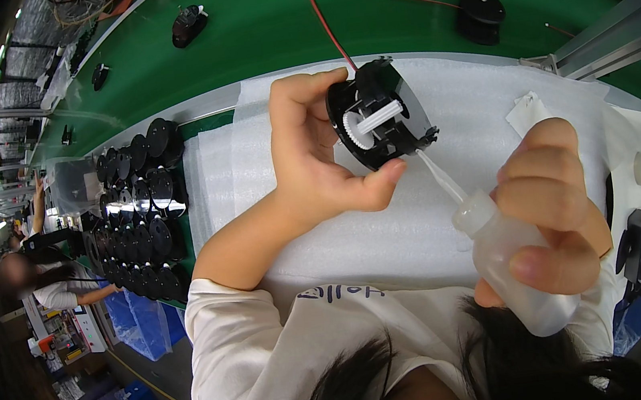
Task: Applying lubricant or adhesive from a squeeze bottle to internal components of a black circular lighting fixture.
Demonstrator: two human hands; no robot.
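Note:
My left hand (314,148) grips a round black gear housing (373,80) by its rim, tilted so its inside shows. A white plastic gear with a ridged shaft (375,120) sits in it, and a red-and-black wire (327,25) runs up from its top. Wrapped in my right hand (548,206) is a translucent squeeze bottle (520,271), slanted up to the left. Its thin white nozzle (440,174) points at the housing's lower edge; tip and housing touch or nearly touch. Whether any liquid comes out is too small to see.
White foam sheet (302,247) covers the bench under my hands. Rows of black round parts (146,195) stand at the left. Beyond lies a green conveyor belt (256,14) carrying a wired black unit (480,13) and other assemblies. A metal post (615,40) rises at right; a person (56,283) works far left.

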